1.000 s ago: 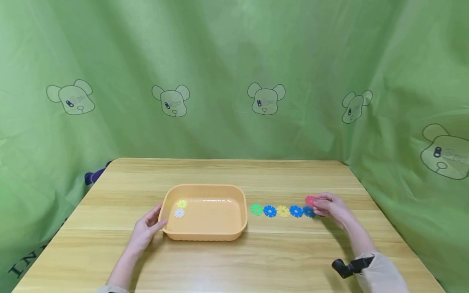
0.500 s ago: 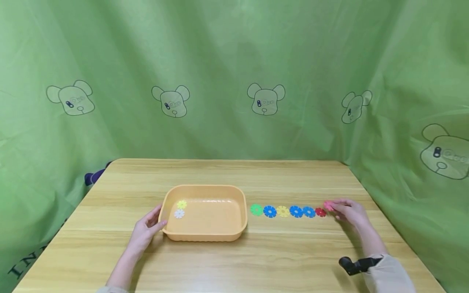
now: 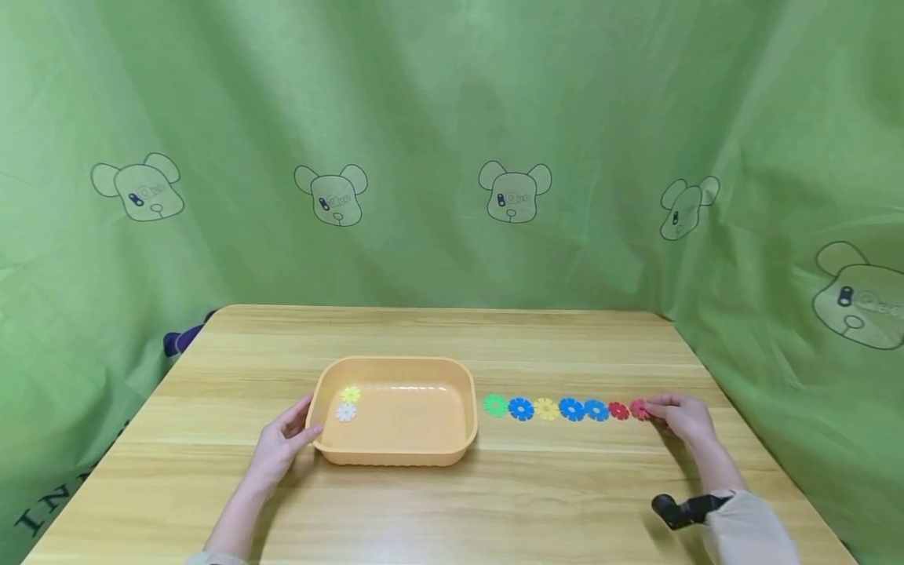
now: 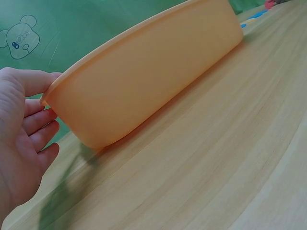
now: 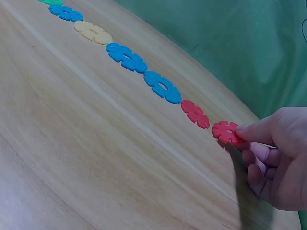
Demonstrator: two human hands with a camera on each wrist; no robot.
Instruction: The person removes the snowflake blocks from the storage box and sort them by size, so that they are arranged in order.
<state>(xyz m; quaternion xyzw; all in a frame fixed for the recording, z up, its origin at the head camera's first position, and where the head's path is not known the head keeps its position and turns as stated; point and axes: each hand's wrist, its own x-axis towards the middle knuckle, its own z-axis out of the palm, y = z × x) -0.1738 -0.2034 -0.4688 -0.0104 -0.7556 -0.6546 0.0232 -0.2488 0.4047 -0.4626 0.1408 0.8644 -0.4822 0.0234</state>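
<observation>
My right hand (image 3: pixel 683 417) pinches a pinkish-red flower-shaped plastic disc (image 5: pixel 224 131) by its edge, at the right end of a row of such discs. Just left of it lies a darker red disc (image 5: pixel 195 114), then two blue discs, a yellow disc (image 3: pixel 546 409), another blue disc and a green disc (image 3: pixel 496 405). With its thumb over the rim and fingers outside, my left hand (image 3: pixel 278 441) grips the left end of an orange plastic basin (image 3: pixel 395 457). A yellow disc (image 3: pixel 351 394) and a white disc (image 3: pixel 346 412) lie inside the basin.
Everything stands on a wood-grain table (image 3: pixel 452 510). A green curtain (image 3: pixel 424 259) printed with bear heads hangs behind it and at both sides. A black wrist mount (image 3: pixel 681 512) sticks out from the right sleeve.
The darker red disc has been laid beside the blue ones. My right hand has moved right and lowered the pinkish-red disc to the row's end. My left hand has stayed put.
</observation>
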